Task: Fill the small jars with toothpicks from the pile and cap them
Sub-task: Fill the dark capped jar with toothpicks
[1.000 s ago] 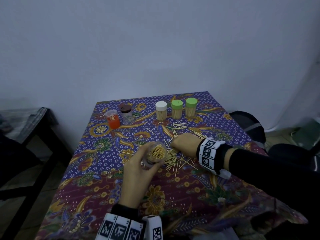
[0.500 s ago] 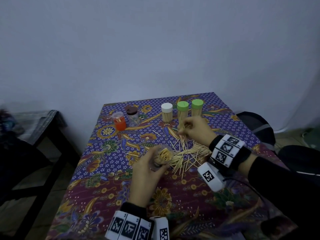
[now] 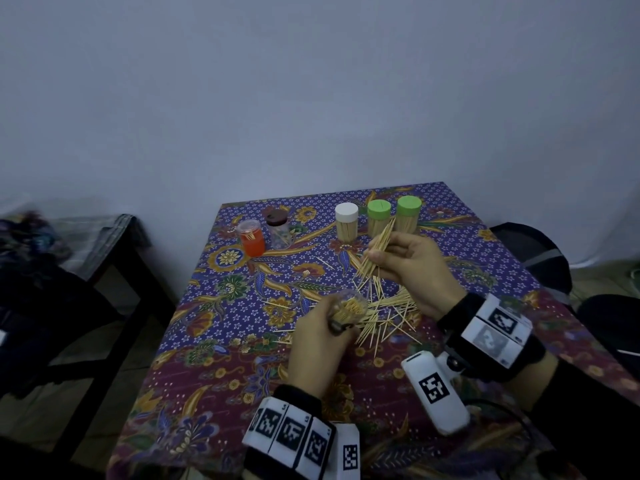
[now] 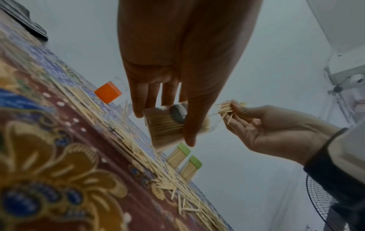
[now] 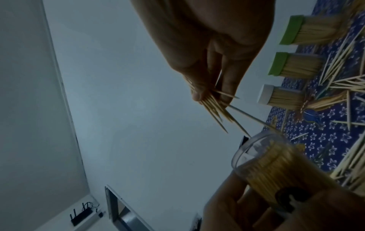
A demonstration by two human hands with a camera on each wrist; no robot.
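Observation:
My left hand [image 3: 322, 337] grips a clear open jar [image 3: 348, 309] nearly full of toothpicks, tilted above the table; the jar [image 4: 168, 125] [image 5: 262, 162] shows in both wrist views. My right hand [image 3: 408, 261] pinches a bundle of toothpicks [image 3: 377, 247] [image 5: 213, 107] above and behind the jar, tips pointing down toward its mouth. The loose toothpick pile [image 3: 384, 313] lies on the cloth between the hands. One white-capped jar [image 3: 346, 221] and two green-capped jars [image 3: 379, 218] [image 3: 408, 214], all filled, stand at the back.
An orange jar [image 3: 252, 239] and a dark-lidded jar [image 3: 277, 226] stand at the back left of the patterned tablecloth [image 3: 214, 341]. A dark side table [image 3: 104, 244] is to the left, a dark bag [image 3: 533, 251] to the right. Stray toothpicks lie scattered.
My right hand has left the pile and risen with a bundle of toothpicks, now held up over the table near the jar. The left hand keeps holding the jar.

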